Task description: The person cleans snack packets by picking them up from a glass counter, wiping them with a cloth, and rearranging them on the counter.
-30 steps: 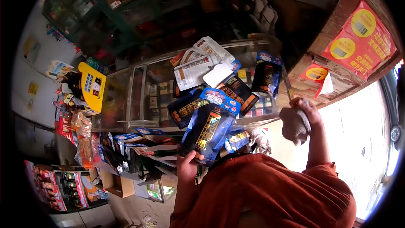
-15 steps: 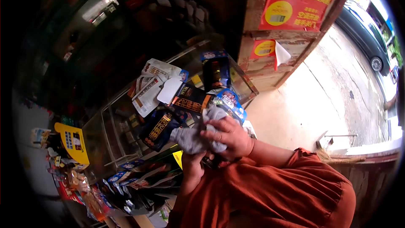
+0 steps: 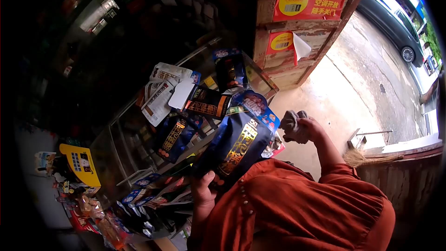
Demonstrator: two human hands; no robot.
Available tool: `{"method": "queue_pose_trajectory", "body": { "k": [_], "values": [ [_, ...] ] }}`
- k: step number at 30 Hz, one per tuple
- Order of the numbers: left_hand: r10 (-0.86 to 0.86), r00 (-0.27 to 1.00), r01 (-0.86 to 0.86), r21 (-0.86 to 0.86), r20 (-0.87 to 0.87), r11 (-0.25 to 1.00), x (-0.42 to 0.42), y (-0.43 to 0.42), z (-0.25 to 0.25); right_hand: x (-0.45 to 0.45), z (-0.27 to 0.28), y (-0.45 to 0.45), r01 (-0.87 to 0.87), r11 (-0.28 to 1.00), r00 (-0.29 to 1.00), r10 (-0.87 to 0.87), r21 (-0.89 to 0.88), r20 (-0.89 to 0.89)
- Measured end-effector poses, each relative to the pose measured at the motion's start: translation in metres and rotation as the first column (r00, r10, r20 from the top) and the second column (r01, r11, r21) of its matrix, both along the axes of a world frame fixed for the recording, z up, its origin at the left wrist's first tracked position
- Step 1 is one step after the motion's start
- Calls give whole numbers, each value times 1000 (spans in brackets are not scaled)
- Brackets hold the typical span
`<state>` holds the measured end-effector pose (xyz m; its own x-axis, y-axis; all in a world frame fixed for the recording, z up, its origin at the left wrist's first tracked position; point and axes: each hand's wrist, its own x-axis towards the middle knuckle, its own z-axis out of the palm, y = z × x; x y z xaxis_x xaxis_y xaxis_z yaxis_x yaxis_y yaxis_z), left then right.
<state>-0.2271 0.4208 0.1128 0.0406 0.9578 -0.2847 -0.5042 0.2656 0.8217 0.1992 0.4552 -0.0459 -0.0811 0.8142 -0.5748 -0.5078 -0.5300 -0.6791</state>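
Observation:
My left hand point(image 3: 204, 189) grips the lower end of a dark blue pouch point(image 3: 241, 146) with gold lettering, held tilted in front of my body. Out to the right, clear of the pouch, my right hand point(image 3: 312, 129) is closed on a crumpled grey cloth point(image 3: 294, 126). Beyond the held pouch, a dark box point(image 3: 206, 103) with a white flap lies on the glass counter. Similar dark pouches point(image 3: 173, 135) lie around it, along with white printed packets point(image 3: 159, 104). The upper end of the held pouch is beside the box.
The glass display counter point(image 3: 121, 146) runs diagonally across the left. Hanging packets point(image 3: 144, 195) and a yellow display card point(image 3: 80, 165) are at lower left. A wooden door point(image 3: 278, 60) with red posters stands ahead. A straw broom point(image 3: 367, 157) lies to the right, and a car point(image 3: 390, 23) is outside.
My right hand has moved away to the right with the cloth, off the pouch. The pouch's front now faces up in view, with my left hand still at its lower end.

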Motion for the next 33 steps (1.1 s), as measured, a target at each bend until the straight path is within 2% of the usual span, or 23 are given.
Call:
{"method": "queue_pose_trajectory", "body": {
  "k": [1,3,5,6,8,9,11,13,14,16,17,19,21,22,23,25,27,28,29,30,31,32,33],
  "values": [
    [6,1000,-6,30,9,1000,0,1,-1,-3,3,-4,7,1000,1000,-7,1,-2],
    [-20,1000,22,71,-20,997,-3,-2,-7,-25,24,-9,10,993,918,38,119,-394],
    [-35,999,35,49,-11,998,-5,-7,-20,-54,30,-11,-43,991,893,96,131,-440],
    [-34,999,34,11,8,999,-6,-10,-24,-78,39,-11,-51,972,879,152,228,-451],
    [-59,998,59,18,21,998,5,-9,-22,-111,16,-9,-80,965,810,208,248,-549],
    [-80,996,79,27,32,997,10,-9,-21,-126,25,-2,-92,981,804,175,172,-568],
    [-79,997,78,52,24,996,0,-15,-32,-149,62,13,-89,989,914,127,114,-386],
    [-371,915,388,89,-158,917,-21,-17,-26,-153,78,18,-13,988,942,65,157,-330],
    [-540,836,515,204,95,833,-22,-8,-1,-152,80,23,-16,982,944,77,188,-322],
    [-592,793,556,227,146,800,-36,1,-5,-148,93,29,-82,975,963,130,204,-236],
    [-592,784,556,210,190,804,-36,7,-4,-148,99,32,-124,973,959,167,192,-228],
    [-493,858,495,-25,-146,869,-33,10,-18,-160,104,41,-176,957,951,226,232,-213],
    [-283,926,268,-95,-249,959,-13,18,-27,-170,107,51,-185,941,982,168,282,82],
    [-292,944,266,-173,-151,948,-18,22,-42,-166,112,60,-110,952,988,75,284,133],
    [-287,945,260,-172,-156,950,-19,21,-37,-157,121,70,-34,956,982,-21,290,186],
    [-135,961,113,-105,-243,988,-19,19,-24,-145,153,79,180,897,982,-188,405,-20],
    [-177,875,120,-152,-451,981,-24,21,-27,-145,174,83,176,826,960,-264,536,90],
    [-116,836,97,-64,-537,993,-15,18,-20,-147,190,76,38,862,980,-132,506,150],
    [-52,789,88,29,-612,996,-7,19,-11,-150,194,79,-130,814,985,38,566,171],
    [-133,701,151,-36,-701,988,-4,20,-10,-172,178,86,-159,720,898,-179,676,402],
    [-213,597,211,-104,-774,972,0,19,-9,-192,186,80,-190,732,938,-62,654,342],
    [-121,718,216,55,-685,975,9,23,-25,-209,175,81,-380,624,809,-134,683,573],
    [-39,823,189,209,-567,959,14,27,-44,-223,167,75,-486,522,734,-191,701,651]
  ]
}}
